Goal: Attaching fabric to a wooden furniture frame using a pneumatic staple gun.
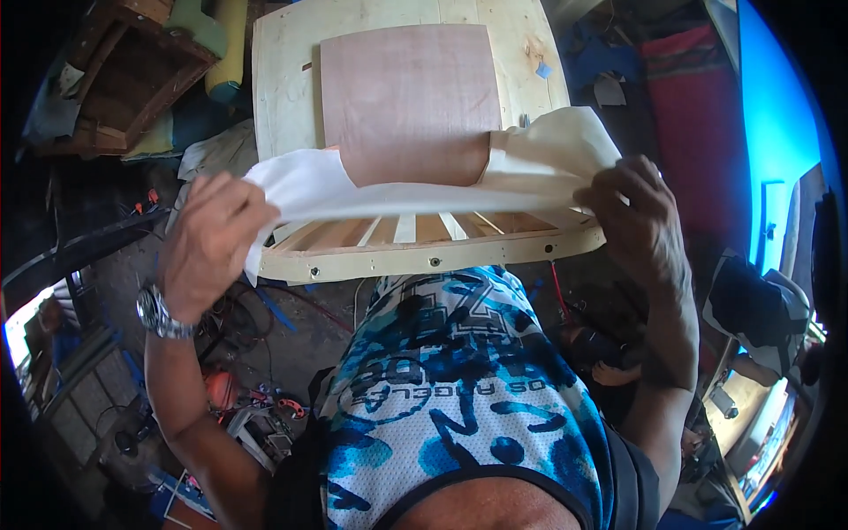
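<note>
A cream-white sheet of fabric (415,200) is stretched between my two hands, its middle pulled into a fairly straight band. My left hand (216,238), with a metal watch at the wrist, is closed on the left end of the sheet. Its right end is pinched in my right hand (634,212), and a loose fold rises beside that hand. Under the sheet lies a curved wooden frame (380,267) with slats inside and several holes along its near edge. Just beyond, a reddish-brown plywood panel (411,97) rests on a pale wooden board; the fabric hides part of the frame.
The pale wooden board (283,97) extends away from me. An open wooden furniture frame (132,79) stands at the far left. Tools and cords (265,415) litter the floor at lower left. A bright blue panel (777,132) rises at the right.
</note>
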A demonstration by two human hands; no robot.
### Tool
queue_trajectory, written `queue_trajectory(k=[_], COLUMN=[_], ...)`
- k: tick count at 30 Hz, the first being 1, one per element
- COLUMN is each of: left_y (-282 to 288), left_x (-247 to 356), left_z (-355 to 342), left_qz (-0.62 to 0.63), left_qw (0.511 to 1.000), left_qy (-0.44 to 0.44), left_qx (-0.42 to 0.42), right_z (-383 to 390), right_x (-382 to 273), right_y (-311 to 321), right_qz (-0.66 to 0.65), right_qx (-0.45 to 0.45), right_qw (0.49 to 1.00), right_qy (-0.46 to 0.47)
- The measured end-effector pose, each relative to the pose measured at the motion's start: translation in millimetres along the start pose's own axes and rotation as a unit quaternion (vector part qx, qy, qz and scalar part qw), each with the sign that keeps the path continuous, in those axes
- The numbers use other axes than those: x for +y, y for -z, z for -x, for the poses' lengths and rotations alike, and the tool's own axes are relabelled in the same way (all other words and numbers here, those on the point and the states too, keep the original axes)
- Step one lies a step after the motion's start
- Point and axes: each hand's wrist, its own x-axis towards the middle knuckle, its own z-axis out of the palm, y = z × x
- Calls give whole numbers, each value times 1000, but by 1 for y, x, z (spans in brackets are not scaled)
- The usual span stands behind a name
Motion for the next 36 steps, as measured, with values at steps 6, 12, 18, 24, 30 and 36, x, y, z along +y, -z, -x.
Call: queue_trajectory(k=[6, 12, 18, 24, 30, 36], left_y=[-1, 18, -10, -28, -33, -49], left_x=[18, 23, 56, 64, 89, 95], left_z=[26, -4, -45, -58, -45, -41], left_qz=[81, 85, 103, 152, 128, 139], left_qw=[994, 969, 990, 981, 987, 982], left_qy=[70, 138, 4, -94, -99, -96], left_qx=[-11, -185, -99, -80, 4, 84], right_z=[18, 14, 17, 16, -7, -43], right_x=[-13, -15, -21, -25, -54, -79], right_y=[-2, 0, 0, 4, 24, -2], right_qz=[-16, -45, -45, -57, -78, -161], right_qx=[27, 19, 34, 27, 1, -85], right_qw=[1000, 998, 998, 997, 992, 983], right_qy=[0, -32, -28, -41, -96, -4])
